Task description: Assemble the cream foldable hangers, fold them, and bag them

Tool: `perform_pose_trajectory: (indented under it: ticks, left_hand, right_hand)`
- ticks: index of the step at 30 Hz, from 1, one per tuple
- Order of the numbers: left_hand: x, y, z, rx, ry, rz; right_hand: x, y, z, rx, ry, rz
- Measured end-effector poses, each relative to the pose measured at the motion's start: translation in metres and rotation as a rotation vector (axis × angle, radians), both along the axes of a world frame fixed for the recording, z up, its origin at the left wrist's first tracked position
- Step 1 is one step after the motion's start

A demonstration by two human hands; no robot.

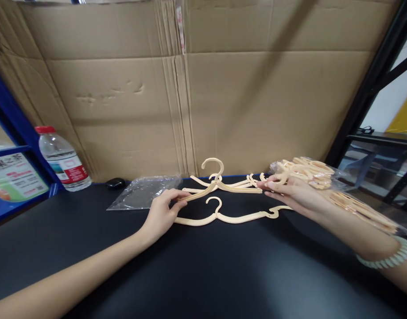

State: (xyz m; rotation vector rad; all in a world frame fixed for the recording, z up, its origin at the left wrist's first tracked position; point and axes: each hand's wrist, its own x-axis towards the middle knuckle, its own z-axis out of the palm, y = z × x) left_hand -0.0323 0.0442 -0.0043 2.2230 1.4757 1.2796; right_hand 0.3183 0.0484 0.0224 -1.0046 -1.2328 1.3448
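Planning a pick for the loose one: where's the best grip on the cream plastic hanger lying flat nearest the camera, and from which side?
Grip the cream plastic hanger lying flat at the neck just below its hook, coming straight down from above. It lies flat on the black tabletop with its hook pointing away; the arms are thin and the left hand and right hand crowd its tips, while the middle is open.

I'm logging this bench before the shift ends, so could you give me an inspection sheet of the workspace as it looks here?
Surface: black tabletop, matte.
Job's things: cream hanger held at both ends; second hanger flat in front.
Clutter: bag of hangers at right; empty clear bag; water bottle; small black object.
Hands: left hand fingers pinch the hanger's left end; right hand grips its right end.
Cables: nothing seen.
Surroundings: cardboard wall behind; blue shelf left; black rack right.
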Motion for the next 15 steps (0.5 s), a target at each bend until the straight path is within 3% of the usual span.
perform_pose_trajectory:
  ticks: [5, 15]
  left_hand:
    - [-0.0005, 0.0027, -0.0004, -0.108, -0.063, 0.012]
    - [0.0039, -0.002, 0.005, -0.08, -0.003, 0.02]
  right_hand:
    - [0.0003, 0.0005, -0.0008, -0.069, -0.078, -0.047]
    - [-0.0043, -0.003, 0.0001, -0.259, 0.024, 0.099]
